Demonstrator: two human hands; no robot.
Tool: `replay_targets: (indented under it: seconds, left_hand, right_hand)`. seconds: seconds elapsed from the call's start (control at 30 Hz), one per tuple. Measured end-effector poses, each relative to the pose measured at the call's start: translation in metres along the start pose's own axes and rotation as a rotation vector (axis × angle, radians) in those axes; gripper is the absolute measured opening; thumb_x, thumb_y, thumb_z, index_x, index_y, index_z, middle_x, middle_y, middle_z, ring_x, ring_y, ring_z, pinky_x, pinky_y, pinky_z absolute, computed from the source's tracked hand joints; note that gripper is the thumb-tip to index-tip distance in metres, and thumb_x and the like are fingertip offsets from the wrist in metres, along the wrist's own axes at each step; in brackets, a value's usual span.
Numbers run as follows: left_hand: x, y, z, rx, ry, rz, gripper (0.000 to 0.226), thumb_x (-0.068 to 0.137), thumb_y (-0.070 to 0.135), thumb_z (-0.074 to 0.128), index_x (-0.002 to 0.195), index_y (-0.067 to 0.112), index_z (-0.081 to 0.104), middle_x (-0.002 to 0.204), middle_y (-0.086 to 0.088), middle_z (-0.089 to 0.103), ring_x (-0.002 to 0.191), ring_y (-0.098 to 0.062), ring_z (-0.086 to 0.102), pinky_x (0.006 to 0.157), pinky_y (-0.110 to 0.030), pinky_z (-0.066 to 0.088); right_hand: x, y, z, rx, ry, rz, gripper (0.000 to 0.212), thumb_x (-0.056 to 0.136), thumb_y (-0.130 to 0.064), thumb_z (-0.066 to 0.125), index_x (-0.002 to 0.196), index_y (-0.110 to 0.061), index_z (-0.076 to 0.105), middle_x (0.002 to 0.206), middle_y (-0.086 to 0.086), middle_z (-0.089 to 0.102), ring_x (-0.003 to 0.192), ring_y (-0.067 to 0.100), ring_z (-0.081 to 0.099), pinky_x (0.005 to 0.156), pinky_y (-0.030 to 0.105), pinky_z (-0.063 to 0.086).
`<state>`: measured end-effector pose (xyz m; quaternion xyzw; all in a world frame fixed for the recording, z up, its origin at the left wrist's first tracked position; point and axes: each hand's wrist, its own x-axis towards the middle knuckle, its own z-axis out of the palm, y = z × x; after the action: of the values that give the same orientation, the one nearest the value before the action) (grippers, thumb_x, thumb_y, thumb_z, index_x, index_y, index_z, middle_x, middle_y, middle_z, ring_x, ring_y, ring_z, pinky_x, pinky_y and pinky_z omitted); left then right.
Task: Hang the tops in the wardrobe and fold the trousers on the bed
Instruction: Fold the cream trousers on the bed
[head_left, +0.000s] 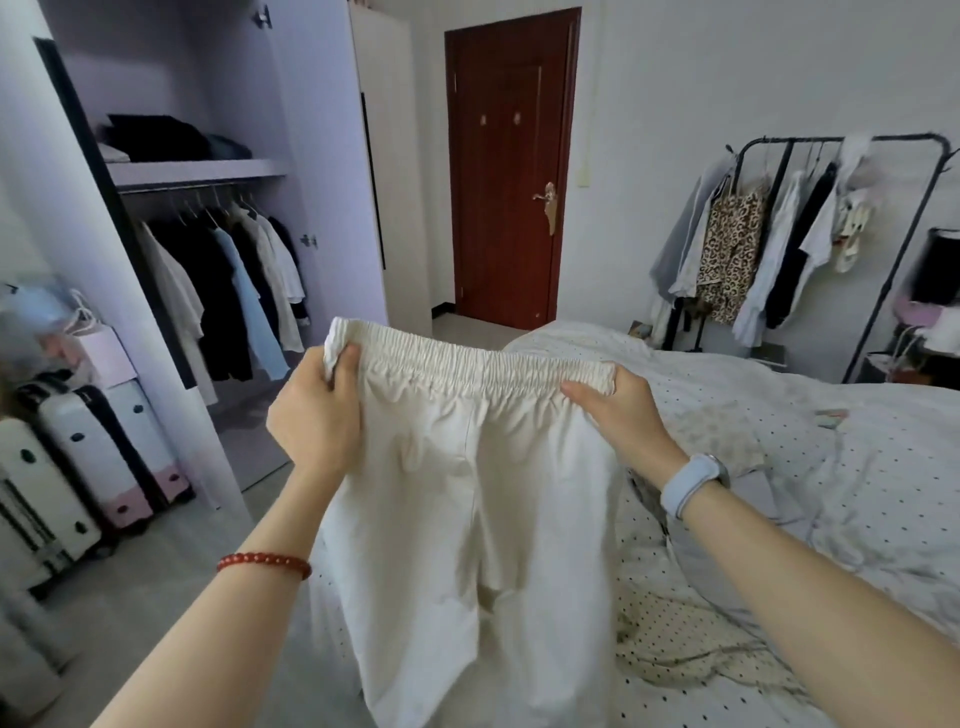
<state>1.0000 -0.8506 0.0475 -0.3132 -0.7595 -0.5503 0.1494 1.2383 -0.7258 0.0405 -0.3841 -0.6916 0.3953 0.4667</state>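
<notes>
Cream trousers with an elastic waistband hang in the air in front of me, legs dropping out of the bottom of the view. My left hand grips the left end of the waistband. My right hand pinches the right end, a pale watch on its wrist. The bed with dotted white bedding lies to the right, under and behind the trousers. The open wardrobe stands at the left with several tops hanging on its rail.
Suitcases and bags stand by the wardrobe at the left. A dark red door is shut at the back. A black clothes rack with hung garments stands beyond the bed. Grey floor runs between wardrobe and bed.
</notes>
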Motion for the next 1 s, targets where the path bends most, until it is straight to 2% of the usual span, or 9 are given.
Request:
replay_targets:
  seconds: [0.07,0.23,0.33,0.43,0.5,0.6,0.73,0.9,1.0]
  left_hand:
    - [0.016,0.005,0.011,0.022,0.021,0.014,0.043,0.096,0.043,0.041,0.07,0.01,0.039,0.061,-0.001,0.046,0.059,-0.022,0.046,0.055,-0.032,0.026]
    - [0.051,0.027,0.046,-0.08,0.168,-0.055,0.022,0.096,0.03,0.044,0.08,0.016,0.042,0.081,-0.003,0.054,0.072,-0.026,0.049,0.072,-0.036,0.035]
    - [0.075,0.043,0.077,-0.096,0.229,-0.022,0.022,0.096,0.026,0.044,0.082,0.01,0.049,0.081,-0.004,0.05,0.079,-0.031,0.052,0.078,-0.036,0.029]
    - [0.096,0.05,0.114,-0.084,0.204,0.08,0.028,0.097,0.031,0.042,0.081,0.009,0.049,0.078,-0.006,0.051,0.072,-0.028,0.048,0.077,-0.035,0.027]
    - [0.11,0.053,0.151,-0.037,0.157,0.167,0.032,0.097,0.033,0.042,0.076,0.009,0.045,0.072,-0.006,0.049,0.067,-0.026,0.042,0.074,-0.035,0.026]
    - [0.124,0.054,0.214,0.026,0.074,0.253,0.033,0.097,0.031,0.045,0.072,0.011,0.039,0.067,-0.009,0.048,0.067,-0.024,0.036,0.069,-0.032,0.021]
    - [0.142,0.054,0.304,0.083,-0.032,0.283,0.029,0.097,0.032,0.041,0.078,0.01,0.043,0.075,-0.009,0.054,0.073,-0.029,0.045,0.07,-0.032,0.023]
    - [0.178,0.055,0.445,0.176,-0.137,0.315,0.031,0.099,0.032,0.038,0.093,0.005,0.052,0.09,-0.011,0.059,0.085,-0.03,0.05,0.075,-0.035,0.028]
    - [0.185,0.046,0.525,0.19,-0.247,0.343,0.028,0.099,0.031,0.037,0.092,0.007,0.05,0.091,-0.009,0.057,0.089,-0.029,0.049,0.073,-0.033,0.023]
  right_hand:
    - [0.015,-0.011,0.008,-0.031,0.03,-0.05,0.018,0.085,-0.019,0.066,0.095,-0.006,0.06,0.087,-0.002,0.062,0.084,0.013,0.057,0.079,0.025,0.044]
    - [0.044,-0.036,0.029,-0.049,0.015,-0.193,0.012,0.089,-0.022,0.06,0.085,-0.013,0.054,0.075,0.0,0.056,0.07,0.011,0.05,0.063,0.019,0.038]
    - [0.068,-0.043,0.036,-0.127,0.044,-0.307,0.012,0.09,-0.026,0.059,0.094,-0.015,0.056,0.085,0.009,0.061,0.077,0.017,0.055,0.069,0.022,0.04]
    - [0.107,-0.03,0.016,-0.241,0.229,-0.353,0.023,0.091,-0.029,0.056,0.102,-0.009,0.057,0.098,0.002,0.055,0.083,0.016,0.052,0.072,0.024,0.037]
    - [0.142,-0.006,-0.003,-0.327,0.312,-0.294,0.03,0.091,-0.033,0.055,0.108,-0.008,0.056,0.106,0.001,0.049,0.085,0.015,0.049,0.072,0.027,0.037]
    - [0.194,0.04,-0.022,-0.405,0.31,-0.196,0.035,0.091,-0.039,0.052,0.111,-0.011,0.056,0.11,0.002,0.052,0.092,0.021,0.054,0.074,0.031,0.04]
    - [0.261,0.098,-0.032,-0.295,0.31,-0.137,0.028,0.091,-0.031,0.056,0.103,-0.005,0.057,0.101,0.002,0.057,0.092,0.019,0.053,0.078,0.032,0.041]
    - [0.369,0.184,-0.043,-0.254,0.35,-0.027,0.029,0.089,-0.027,0.059,0.084,0.0,0.051,0.088,0.012,0.058,0.084,0.027,0.054,0.075,0.038,0.042]
    - [0.418,0.245,-0.042,-0.253,0.361,0.079,0.029,0.09,-0.028,0.058,0.087,0.001,0.053,0.091,0.014,0.06,0.087,0.029,0.055,0.073,0.035,0.041]
